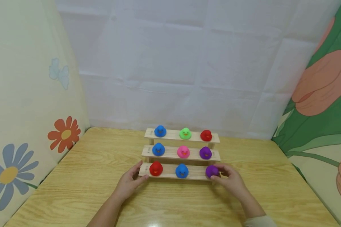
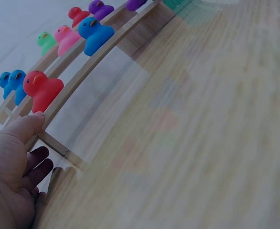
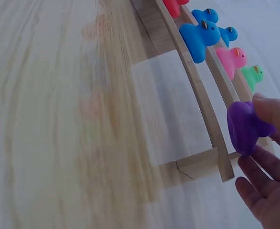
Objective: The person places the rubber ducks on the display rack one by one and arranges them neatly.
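Note:
A three-step wooden rack (image 1: 169, 170) stands on the table with a row of rubber ducks on each step. At its bottom left end, my left hand (image 1: 127, 184) holds the board, thumb at the front edge beside a red duck (image 2: 43, 90). My right hand (image 1: 233, 181) pinches a purple duck (image 3: 243, 128) at the right end of the bottom step, between thumb and fingers. A blue duck (image 1: 182, 171) sits mid-step. Above are blue, pink (image 1: 183, 152) and purple (image 1: 205, 153) ducks; the top step bears blue, green (image 1: 185, 133) and red (image 1: 206, 135) ones.
The wood-grain table (image 1: 170, 205) extends around the rack. Behind it hangs a creased white cloth (image 1: 170, 63). Flower-printed panels flank the table, with a daisy (image 1: 8, 175) at left and a tulip (image 1: 321, 85) at right.

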Tool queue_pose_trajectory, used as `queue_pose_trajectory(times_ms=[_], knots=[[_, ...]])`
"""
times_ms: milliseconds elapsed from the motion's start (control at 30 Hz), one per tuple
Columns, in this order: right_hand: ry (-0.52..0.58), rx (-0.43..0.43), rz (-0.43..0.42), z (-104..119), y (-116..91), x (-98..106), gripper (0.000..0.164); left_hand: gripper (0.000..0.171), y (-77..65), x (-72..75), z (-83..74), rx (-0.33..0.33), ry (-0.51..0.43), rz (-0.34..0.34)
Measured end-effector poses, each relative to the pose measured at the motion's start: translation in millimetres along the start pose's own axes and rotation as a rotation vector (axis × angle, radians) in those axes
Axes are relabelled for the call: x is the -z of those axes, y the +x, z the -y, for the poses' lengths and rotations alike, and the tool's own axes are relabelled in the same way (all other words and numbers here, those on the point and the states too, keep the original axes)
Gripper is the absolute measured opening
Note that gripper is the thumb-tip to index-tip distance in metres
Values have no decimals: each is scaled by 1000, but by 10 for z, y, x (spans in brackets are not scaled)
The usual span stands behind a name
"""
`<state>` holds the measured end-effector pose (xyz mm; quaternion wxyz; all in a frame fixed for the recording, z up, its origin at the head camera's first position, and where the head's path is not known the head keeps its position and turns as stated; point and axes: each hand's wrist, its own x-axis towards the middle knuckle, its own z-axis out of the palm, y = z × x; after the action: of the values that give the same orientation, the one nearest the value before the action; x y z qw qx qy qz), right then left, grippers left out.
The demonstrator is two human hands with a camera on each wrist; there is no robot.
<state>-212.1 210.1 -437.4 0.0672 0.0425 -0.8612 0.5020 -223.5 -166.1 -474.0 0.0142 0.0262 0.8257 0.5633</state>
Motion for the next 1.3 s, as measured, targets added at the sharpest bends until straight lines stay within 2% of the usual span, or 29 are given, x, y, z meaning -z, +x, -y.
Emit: queue_pose_trajectory(times_ms=[267, 733, 1033, 1300], knots=[[-13, -65, 51, 61, 21, -80, 43, 75, -1, 1, -7, 8, -1, 3], [-42, -64, 52, 107, 49, -178, 40, 76, 2, 3, -7, 4, -7, 7], [-80, -79, 49, 101, 51, -204, 42, 76, 11, -4, 3, 6, -14, -2], [-64, -92, 54, 74, 53, -224, 46, 76, 11, -1, 4, 4, -10, -2]])
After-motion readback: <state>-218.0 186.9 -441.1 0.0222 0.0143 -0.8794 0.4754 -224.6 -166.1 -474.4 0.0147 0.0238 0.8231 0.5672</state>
